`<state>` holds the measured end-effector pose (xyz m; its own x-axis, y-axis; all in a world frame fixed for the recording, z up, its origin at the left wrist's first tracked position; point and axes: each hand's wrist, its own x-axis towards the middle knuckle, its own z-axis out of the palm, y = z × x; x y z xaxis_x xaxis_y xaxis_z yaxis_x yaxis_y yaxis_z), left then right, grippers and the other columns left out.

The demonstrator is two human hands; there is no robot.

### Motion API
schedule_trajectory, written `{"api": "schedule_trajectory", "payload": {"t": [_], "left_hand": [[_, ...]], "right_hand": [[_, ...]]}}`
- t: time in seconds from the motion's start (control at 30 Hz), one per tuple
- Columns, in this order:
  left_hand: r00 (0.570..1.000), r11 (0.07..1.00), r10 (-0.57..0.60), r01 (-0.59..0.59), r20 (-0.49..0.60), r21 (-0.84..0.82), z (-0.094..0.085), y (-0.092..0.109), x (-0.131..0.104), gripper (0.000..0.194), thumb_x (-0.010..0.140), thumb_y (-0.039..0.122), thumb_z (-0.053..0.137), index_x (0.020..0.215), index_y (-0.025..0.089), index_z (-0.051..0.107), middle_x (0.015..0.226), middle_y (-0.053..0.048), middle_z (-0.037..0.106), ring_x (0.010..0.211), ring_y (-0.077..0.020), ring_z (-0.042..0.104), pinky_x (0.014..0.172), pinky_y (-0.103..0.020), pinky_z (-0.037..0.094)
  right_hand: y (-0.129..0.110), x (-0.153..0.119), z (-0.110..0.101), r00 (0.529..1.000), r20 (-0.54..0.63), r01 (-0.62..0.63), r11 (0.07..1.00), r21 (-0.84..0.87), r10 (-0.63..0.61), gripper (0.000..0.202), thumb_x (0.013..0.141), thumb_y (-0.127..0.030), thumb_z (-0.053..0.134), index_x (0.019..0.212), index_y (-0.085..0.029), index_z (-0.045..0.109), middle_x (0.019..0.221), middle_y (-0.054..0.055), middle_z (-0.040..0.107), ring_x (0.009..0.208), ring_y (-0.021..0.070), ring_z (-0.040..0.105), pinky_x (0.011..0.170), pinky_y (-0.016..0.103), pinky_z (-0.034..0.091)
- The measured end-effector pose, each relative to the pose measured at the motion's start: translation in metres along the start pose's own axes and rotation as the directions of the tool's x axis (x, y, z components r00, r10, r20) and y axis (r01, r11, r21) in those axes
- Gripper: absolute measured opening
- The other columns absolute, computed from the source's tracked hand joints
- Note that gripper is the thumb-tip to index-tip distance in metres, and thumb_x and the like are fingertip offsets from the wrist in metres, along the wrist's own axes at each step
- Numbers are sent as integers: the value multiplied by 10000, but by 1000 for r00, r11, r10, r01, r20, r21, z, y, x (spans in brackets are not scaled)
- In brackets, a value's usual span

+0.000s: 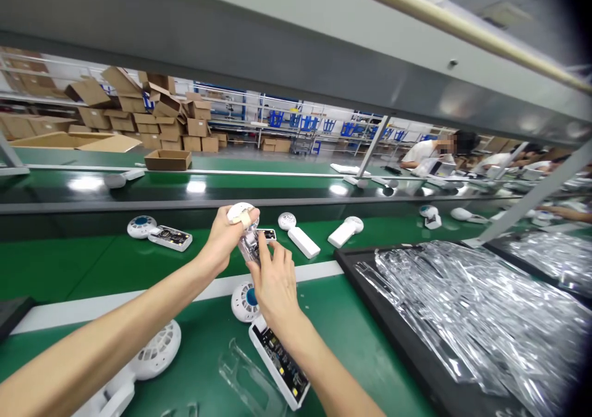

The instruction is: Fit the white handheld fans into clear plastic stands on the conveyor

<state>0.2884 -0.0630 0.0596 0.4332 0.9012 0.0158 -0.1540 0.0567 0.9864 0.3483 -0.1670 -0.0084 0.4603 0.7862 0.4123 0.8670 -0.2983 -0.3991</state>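
Note:
My left hand (222, 235) is closed around the round white head of a small handheld fan (241, 212), raised over the bench. The fingers of my right hand (277, 281) press on a clear plastic frame (250, 247) at this fan's handle, thumb below and index finger on top. My fingers hide part of the handle. Beneath my right hand lies another fan with its handle open, showing a dark circuit board (282, 361). A loose clear plastic frame (247, 374) rests to its left. Under my left forearm is a further white fan (160, 349), partly hidden.
A black tray (370, 300) heaped with clear plastic frames (481, 306) stands on the right. Several fans, including an open one (171, 238) and a white one (303, 242), lie on the green belt (92, 263) beyond. A grey beam (277, 53) crosses overhead. Co-workers sit far right.

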Motion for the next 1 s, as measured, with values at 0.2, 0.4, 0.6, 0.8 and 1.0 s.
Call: {"api": "schedule_trajectory", "payload": {"t": [0.2,0.4,0.6,0.8,1.0], "left_hand": [[993,981,40,-19,107,-196,-4,1,-4,615,552,478,844,1018,182,574,964,-46,633,807,-165,594,703,-280,470],[922,972,-154,206,356,-113,-14,-14,-20,453,636,522,782,883,164,655,875,-49,652,770,-171,595,659,-285,500],[993,995,-48,56,103,-81,1,1,-39,467,564,417,829,944,184,689,981,-59,690,922,-248,629,684,-305,530],[989,992,-65,79,136,-95,14,-10,-24,380,595,396,804,890,189,682,926,-49,690,847,-230,646,642,-300,552],[988,988,35,-11,-152,156,-27,-13,98,373,638,365,773,916,154,641,862,-79,666,692,-192,622,579,-312,541]], "right_hand": [[13,-2,-6,996,85,-30,969,247,9,630,964,-253,391,1543,-268,141,1010,101,548,891,247,583,781,424,535],[8,2,-24,998,-37,60,937,345,-50,522,917,-288,490,1435,-300,421,1080,93,577,1029,253,554,934,443,465],[4,34,-17,904,-116,-280,776,566,411,526,981,-349,200,778,-180,654,732,44,667,712,179,610,676,283,478],[24,48,-26,934,-119,-269,882,386,337,516,983,-361,219,676,-214,608,693,15,664,671,159,601,628,252,444],[120,16,-95,960,-58,-272,962,33,274,205,818,-237,519,619,-214,563,734,88,648,813,249,603,748,353,432]]}}
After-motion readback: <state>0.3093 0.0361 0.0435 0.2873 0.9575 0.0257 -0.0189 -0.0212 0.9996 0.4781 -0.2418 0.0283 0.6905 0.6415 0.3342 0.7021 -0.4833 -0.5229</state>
